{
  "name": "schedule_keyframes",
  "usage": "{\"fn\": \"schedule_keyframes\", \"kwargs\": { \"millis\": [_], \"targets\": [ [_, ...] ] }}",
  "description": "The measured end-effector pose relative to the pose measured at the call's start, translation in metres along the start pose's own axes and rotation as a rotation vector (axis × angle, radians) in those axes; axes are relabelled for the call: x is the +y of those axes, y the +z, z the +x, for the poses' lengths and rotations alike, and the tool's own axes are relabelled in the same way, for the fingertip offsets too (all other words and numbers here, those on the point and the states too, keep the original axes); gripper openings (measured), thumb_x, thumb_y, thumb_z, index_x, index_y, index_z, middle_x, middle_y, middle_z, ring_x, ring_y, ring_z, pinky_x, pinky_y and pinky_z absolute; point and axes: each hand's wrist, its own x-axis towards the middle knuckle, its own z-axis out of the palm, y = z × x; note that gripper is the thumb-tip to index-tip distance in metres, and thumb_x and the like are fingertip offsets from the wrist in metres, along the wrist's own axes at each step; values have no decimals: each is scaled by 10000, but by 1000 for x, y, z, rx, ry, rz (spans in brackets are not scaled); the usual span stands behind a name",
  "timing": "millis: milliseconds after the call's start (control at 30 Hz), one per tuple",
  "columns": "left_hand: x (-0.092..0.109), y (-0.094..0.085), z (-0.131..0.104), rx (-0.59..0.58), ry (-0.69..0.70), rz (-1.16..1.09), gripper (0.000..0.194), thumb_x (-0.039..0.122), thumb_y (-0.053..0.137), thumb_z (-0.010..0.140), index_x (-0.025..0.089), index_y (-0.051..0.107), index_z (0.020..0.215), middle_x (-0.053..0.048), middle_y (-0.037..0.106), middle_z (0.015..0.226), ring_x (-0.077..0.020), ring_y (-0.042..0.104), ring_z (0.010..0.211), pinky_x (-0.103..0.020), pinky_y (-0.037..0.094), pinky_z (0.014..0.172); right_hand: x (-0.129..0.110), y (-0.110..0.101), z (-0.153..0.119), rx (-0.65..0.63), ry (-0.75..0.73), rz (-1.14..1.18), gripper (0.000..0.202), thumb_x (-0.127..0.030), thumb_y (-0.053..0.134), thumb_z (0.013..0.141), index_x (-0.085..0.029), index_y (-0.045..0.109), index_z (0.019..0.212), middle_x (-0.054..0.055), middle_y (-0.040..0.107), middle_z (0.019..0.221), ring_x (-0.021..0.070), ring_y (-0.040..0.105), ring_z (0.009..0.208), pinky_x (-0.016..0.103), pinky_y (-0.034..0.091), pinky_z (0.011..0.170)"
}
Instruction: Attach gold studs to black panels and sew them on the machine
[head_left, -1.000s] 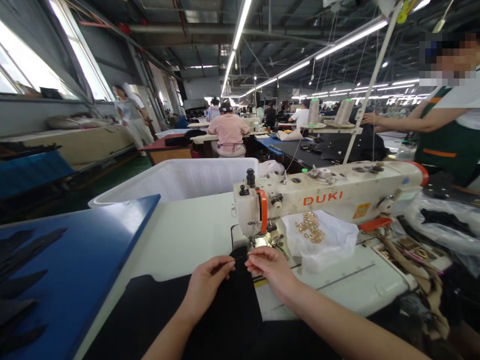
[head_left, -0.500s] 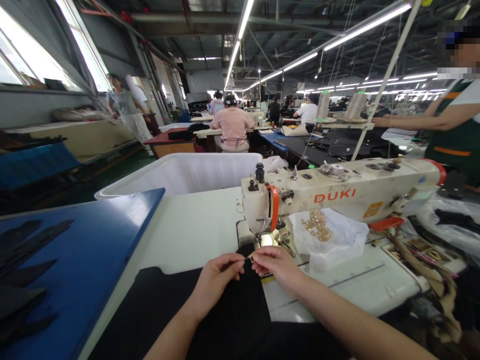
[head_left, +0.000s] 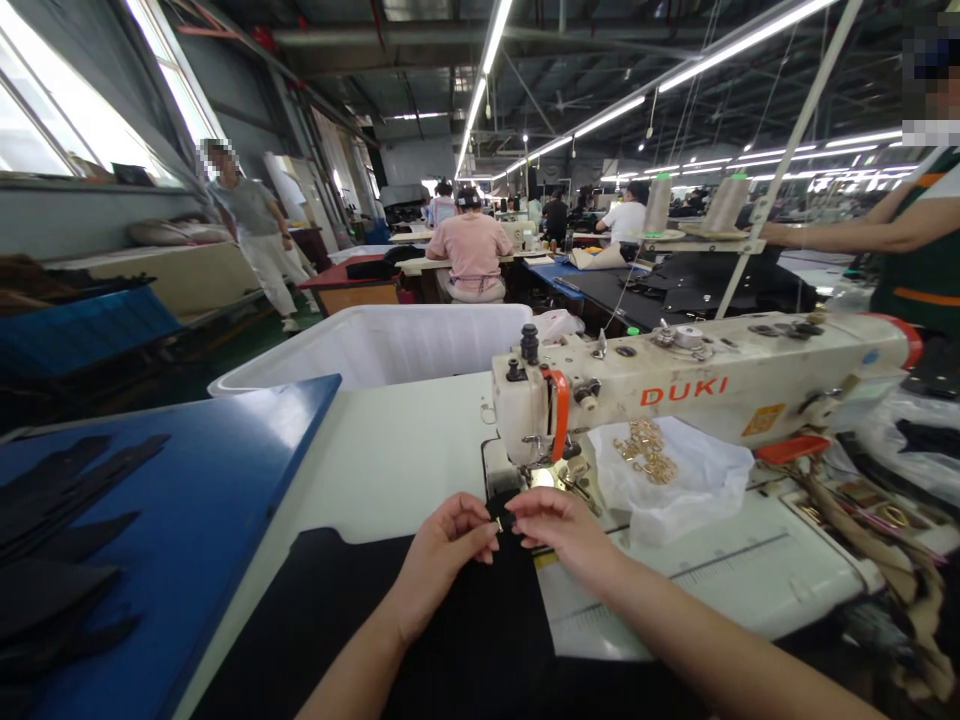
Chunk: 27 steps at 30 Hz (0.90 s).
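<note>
My left hand [head_left: 459, 535] pinches a small gold metal piece [head_left: 499, 524] above the black fabric [head_left: 472, 620]. Close beside it on the right, my right hand [head_left: 551, 520] has its fingers pressed together at a small dark strip. Both hands are just in front of the needle area of the white sewing machine [head_left: 615, 390]. The black fabric lies over the machine table and reaches down toward me. Gold metal pieces [head_left: 645, 450] rest in a white plastic bag [head_left: 690, 490] to the right of the needle.
A blue board [head_left: 225, 480] with black cut pieces [head_left: 60, 590] stands at left. Behind the table is a large white bin [head_left: 375, 345]. A tray of small parts [head_left: 892, 515] sits at right. Several people work or stand farther off.
The gold piece now shows at my left fingertips, and my right fingers are at a dark strip. The view has shifted slightly left. A person at far left has stepped along the aisle.
</note>
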Motion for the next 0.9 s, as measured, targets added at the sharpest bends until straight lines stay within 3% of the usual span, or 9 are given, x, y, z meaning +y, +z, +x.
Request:
{"fn": "schedule_keyframes", "kwargs": {
  "millis": [100, 200, 300, 400, 633, 800, 900],
  "targets": [
    [-1, 2, 0, 4, 0, 7, 331, 350, 756, 665, 157, 518, 790, 10, 612, 621, -109, 539, 579, -219, 436, 572, 1, 3, -2, -37, 8, 6, 316, -358, 789, 557, -151, 690, 774, 4, 647, 653, 122, 625, 640, 247, 486, 634],
    [0, 3, -1, 20, -5, -38, 316, 381, 727, 688, 155, 533, 793, -3, 619, 625, -119, 551, 581, -230, 434, 582, 6, 4, 1, 5, 50, 59, 356, -370, 833, 483, -137, 663, 691, -3, 638, 602, 108, 607, 559, 252, 489, 611],
    [1, 4, -2, 47, -21, -122, 321, 429, 635, 755, 150, 576, 904, -38, 655, 726, -145, 584, 653, -262, 448, 654, 8, 5, 5, 40, 59, 193, 388, -369, 850, 455, -137, 649, 692, 8, 661, 644, 107, 619, 575, 248, 492, 626],
    [1, 5, -2, 23, -34, -44, 364, 373, 681, 705, 146, 611, 982, -35, 658, 764, -142, 566, 675, -266, 439, 696, 8, 5, 6, 43, 27, 206, 377, -357, 852, 462, -138, 633, 677, 6, 658, 634, 104, 613, 578, 237, 480, 613],
    [4, 9, 0, 18, -45, 21, 263, 349, 717, 661, 155, 631, 815, -14, 629, 721, -136, 534, 686, -248, 411, 679, 12, 4, 7, 22, -53, 38, 345, -398, 812, 524, -155, 613, 665, -23, 603, 578, 110, 573, 554, 265, 464, 603],
    [5, 8, -1, 0, -72, 15, 244, 330, 699, 667, 155, 601, 804, -31, 644, 778, -161, 569, 762, -257, 417, 716, 17, 1, 9, -15, -87, -10, 337, -417, 780, 566, -164, 598, 694, -18, 606, 610, 126, 580, 593, 279, 465, 627],
    [6, 9, -2, -4, -75, 41, 188, 290, 677, 655, 153, 582, 741, -27, 640, 716, -158, 571, 715, -260, 418, 697, 16, 2, 4, -44, -139, -76, 278, -403, 720, 650, -173, 584, 726, -16, 596, 626, 131, 578, 613, 279, 459, 634]
  ]
}}
